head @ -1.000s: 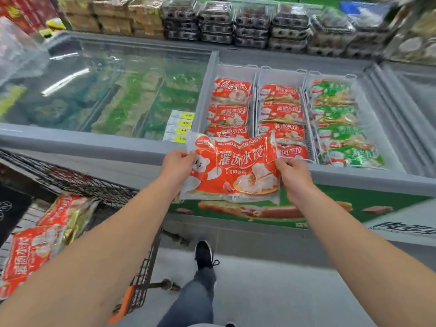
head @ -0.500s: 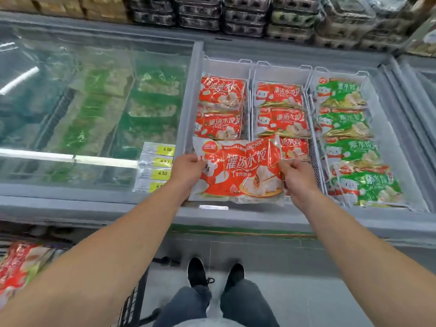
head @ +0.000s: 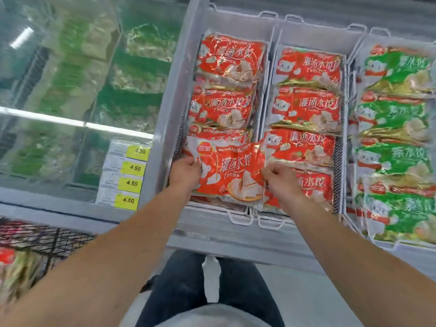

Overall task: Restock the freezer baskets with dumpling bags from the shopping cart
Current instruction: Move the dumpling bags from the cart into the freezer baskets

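Shop aisle, open chest freezer point(head: 165, 114) with white baskets side by side; glass lid shut over the left section, price tags point(head: 128, 175) stuck at its edge.

Head view only: I've got one red bag point(head: 232, 171) in both hands, over the near end of the left basket point(head: 179, 128). Left hand point(head: 185, 172) grips the bag's left edge, right hand point(head: 282, 177) pinches its right edge, hands apart by the bag's width. Bag sits skewed, right corner overhanging the divider into the middle basket point(head: 339, 147). Can't tell if it's already resting on the bag below.

To do this well, I think: slide it left so it clears the divider, square it to the row, overlap it shingle-style on the one behind, label up. Lower flat, let go both sides together. Keep it inside the near rim so it doesn't ride over.

More red bags wait in the cart point(head: 47, 239), bottom left. Green bags point(head: 396, 119) fill the right basket.
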The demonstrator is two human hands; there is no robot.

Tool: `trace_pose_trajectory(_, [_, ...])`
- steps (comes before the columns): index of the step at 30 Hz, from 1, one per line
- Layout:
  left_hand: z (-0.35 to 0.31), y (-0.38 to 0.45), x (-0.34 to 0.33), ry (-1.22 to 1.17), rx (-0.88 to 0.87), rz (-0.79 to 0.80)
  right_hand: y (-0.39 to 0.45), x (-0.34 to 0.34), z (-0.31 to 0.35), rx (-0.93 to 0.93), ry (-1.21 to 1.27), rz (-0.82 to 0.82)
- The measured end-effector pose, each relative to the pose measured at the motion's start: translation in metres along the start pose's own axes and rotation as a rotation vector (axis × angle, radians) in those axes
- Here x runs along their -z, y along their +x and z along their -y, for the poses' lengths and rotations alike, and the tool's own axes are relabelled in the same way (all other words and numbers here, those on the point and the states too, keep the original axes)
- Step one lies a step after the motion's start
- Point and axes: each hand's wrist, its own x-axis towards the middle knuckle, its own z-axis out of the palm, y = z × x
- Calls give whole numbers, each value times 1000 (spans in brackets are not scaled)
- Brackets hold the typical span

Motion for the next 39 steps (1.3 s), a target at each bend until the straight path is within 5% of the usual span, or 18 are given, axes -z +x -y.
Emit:
trace_pose_trajectory(7, [12,13,-7,243,-42,-99,21,-30,-11,-55,-169,140])
trace_pose_trajectory(10, [15,16,-11,396,-120,-162,23,-39,-11,90,-529,127])
trace_pose_trajectory(15, [32,35,-27,785,-273,132,27,-52,-11,437,-846,240])
trace_pose_trajectory(20, [39,51,-29,1035,-184,420,46,-73,-14,480,-1206,390])
trace_pose_trajectory(29, [43,50,-18,1058,-274,440,43,-77,-23,440,-1306,398])
trace_pose_trajectory(39, [46,50,-18,1064,-175,578,43,-80,-21,366,-1316,340])
